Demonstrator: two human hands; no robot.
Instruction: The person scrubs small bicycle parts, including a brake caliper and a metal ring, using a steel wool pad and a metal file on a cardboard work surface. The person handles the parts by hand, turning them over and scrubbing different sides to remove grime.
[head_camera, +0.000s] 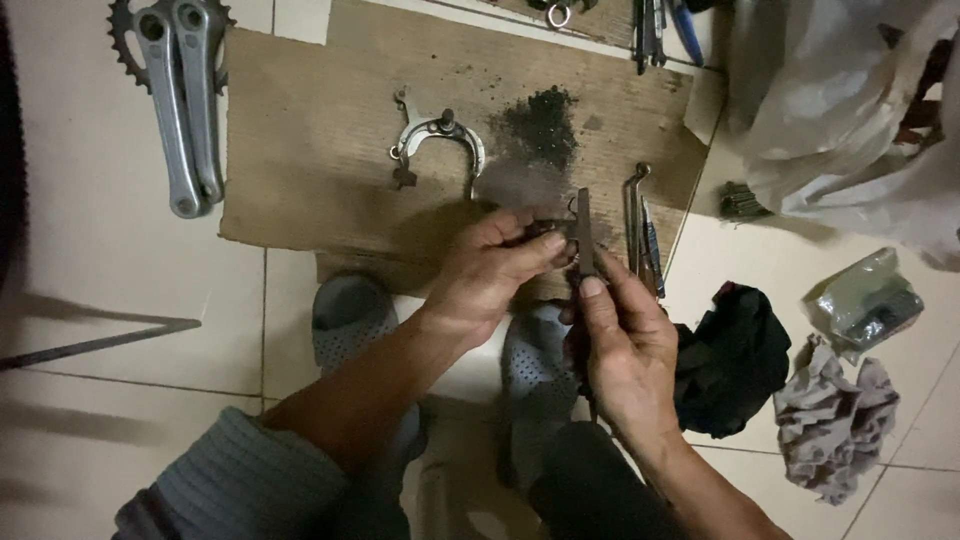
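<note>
1. Above my sandals, my right hand (625, 345) clamps its fingers on a flat file (584, 232); my left hand (487, 275) pinches a small dark part (548, 228) against it.
2. Just beyond lie the cardboard (310, 120) edge, a brake caliper (437, 140), and open floor tile (90, 230) to my left.

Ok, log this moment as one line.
left hand: holds small dark part | right hand: holds flat file upright against it | cardboard sheet: brake caliper, dark filings | floor: crank arms, rags

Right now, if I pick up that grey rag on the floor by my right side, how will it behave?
The grey rag lies crumpled in soft folds, so it would probably hang floppy and feel light. It will likely not roll or slide far on the tile floor if pushed, just bunch up.
</note>
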